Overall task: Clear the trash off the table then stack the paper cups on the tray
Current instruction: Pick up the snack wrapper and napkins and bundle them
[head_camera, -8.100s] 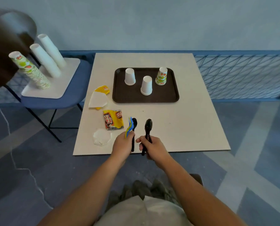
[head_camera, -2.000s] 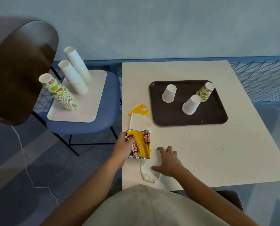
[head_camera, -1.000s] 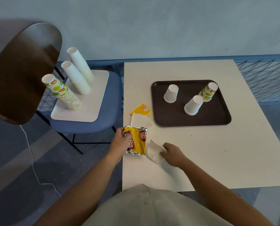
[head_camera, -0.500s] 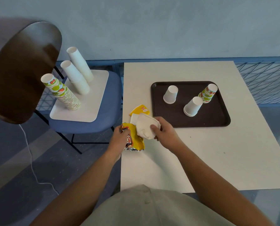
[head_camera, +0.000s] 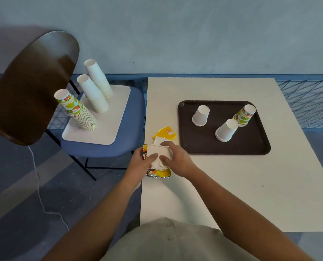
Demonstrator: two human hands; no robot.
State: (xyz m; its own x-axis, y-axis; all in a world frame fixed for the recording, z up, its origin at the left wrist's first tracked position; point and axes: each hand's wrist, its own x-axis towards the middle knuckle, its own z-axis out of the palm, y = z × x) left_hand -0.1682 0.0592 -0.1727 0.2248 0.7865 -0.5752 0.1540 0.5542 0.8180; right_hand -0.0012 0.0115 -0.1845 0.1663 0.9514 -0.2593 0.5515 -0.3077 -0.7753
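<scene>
**Trash held in both hands at the left table edge**

A white table (head_camera: 232, 185) is seen on the right, with a blue chair (head_camera: 100, 147) just left of it. A brown tray (head_camera: 222, 147) is laid on the far half of the table. Three paper cups are stood upside down on it: the left white cup (head_camera: 201, 115), the right white cup (head_camera: 226, 130) and the printed cup (head_camera: 244, 115). At the left edge, a snack packet (head_camera: 159, 173) is gripped by the left hand (head_camera: 140, 164). A crumpled napkin (head_camera: 158, 157) is held against it, with the right hand (head_camera: 175, 159) curled round it. A yellow wrapper (head_camera: 165, 132) is left lying just beyond.
</scene>
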